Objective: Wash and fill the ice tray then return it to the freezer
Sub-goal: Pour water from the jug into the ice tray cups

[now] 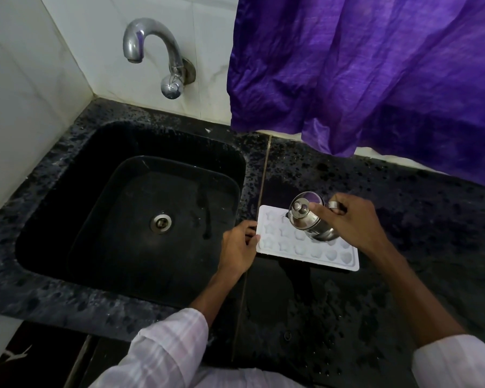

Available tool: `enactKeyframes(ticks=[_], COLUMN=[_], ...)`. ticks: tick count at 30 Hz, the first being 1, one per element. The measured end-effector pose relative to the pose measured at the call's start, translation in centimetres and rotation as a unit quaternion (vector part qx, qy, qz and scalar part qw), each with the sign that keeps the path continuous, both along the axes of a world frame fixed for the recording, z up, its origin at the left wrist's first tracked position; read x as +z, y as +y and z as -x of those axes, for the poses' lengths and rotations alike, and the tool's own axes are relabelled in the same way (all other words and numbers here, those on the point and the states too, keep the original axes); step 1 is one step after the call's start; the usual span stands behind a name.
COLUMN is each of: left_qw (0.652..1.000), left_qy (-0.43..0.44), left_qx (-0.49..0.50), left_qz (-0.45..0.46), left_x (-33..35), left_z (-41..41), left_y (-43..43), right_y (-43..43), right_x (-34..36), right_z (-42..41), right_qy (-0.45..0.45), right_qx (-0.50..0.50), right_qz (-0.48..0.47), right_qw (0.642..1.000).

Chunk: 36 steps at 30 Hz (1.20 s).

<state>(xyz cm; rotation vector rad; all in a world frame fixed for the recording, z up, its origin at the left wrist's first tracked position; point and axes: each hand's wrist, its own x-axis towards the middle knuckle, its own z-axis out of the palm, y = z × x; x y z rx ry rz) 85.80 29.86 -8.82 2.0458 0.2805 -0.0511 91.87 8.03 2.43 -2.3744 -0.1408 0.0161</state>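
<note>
One head-worn wide-angle view looks steeply down from close above the counter's [403, 219] front edge, facing the sink [140, 208] and the tiled wall [67, 51].

No legible text — anywhere.

Sink [53, 219] set in the left part of the bench [417, 225], tap [151, 43] on the wall behind it, ice tray [300, 250] on the bench just right of the sink, left hand [237, 247] gripping its left edge, right hand [353, 219] holding a jug [308, 219] over its far side, curtain [375, 79] behind the bench's right part
</note>
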Motion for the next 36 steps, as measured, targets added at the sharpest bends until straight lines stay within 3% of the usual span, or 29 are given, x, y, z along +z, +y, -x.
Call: enactKeyframes(ticks=[36], left_qw=[1.000], left_qy=[0.000], left_qx=[-0.014], left_qz=[-0.025], left_x=[-0.3], left_z=[0.2], left_y=[0.5], right_y=[-2.3], right_x=[1.0], right_z=[0.4], right_qy=[-0.019], right_qx=[-0.030], right_qz=[0.028], right_qw=[0.999])
